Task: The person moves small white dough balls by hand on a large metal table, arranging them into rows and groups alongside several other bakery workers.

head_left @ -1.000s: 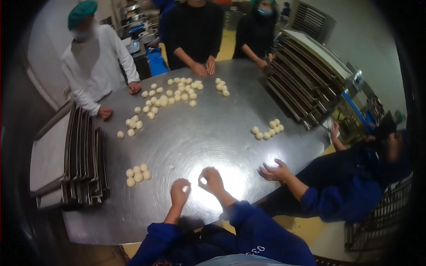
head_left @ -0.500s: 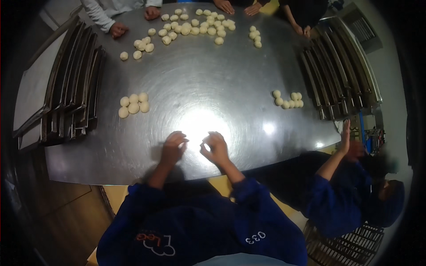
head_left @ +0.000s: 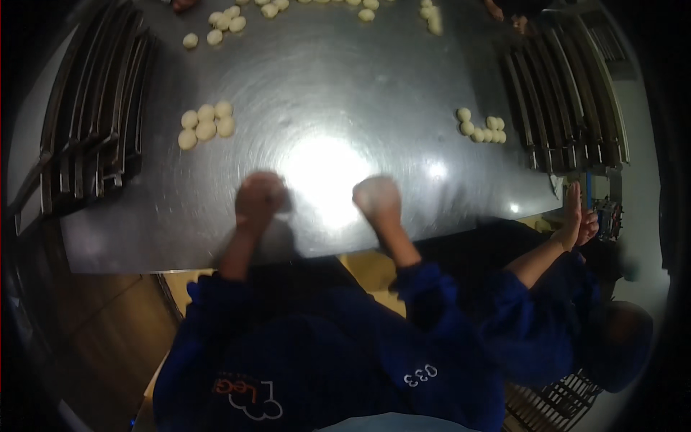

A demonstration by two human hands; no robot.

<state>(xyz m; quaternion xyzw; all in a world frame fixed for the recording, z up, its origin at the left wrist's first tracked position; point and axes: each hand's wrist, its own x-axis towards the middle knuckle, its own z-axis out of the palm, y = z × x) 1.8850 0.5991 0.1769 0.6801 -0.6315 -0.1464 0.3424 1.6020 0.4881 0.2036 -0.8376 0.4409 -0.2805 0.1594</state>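
My left hand [head_left: 260, 200] is over the near part of the steel table [head_left: 302, 93], left of a bright glare patch. My right hand [head_left: 379, 200] is on the other side of that glare. Both hands look curled in, but motion smears their fingers, and whether anything lies inside them is hidden. Ahead of my left hand, several round pale dough balls [head_left: 206, 129] sit in two close rows. Farther right, another group of dough balls [head_left: 478, 134] forms an angled line. Neither hand touches these groups.
More dough balls [head_left: 227, 24] lie along the far side. Dark trays stand stacked on edge at the left [head_left: 97, 108] and right [head_left: 568, 93]. At the lower right, a co-worker's hands [head_left: 578, 219] are near the table's corner. Other people's hands show at the far edge.
My hands have moved apart and their fingers look more curled. The view has shifted, so the table and dough balls appear higher. The co-worker's hands at right are now held close together.
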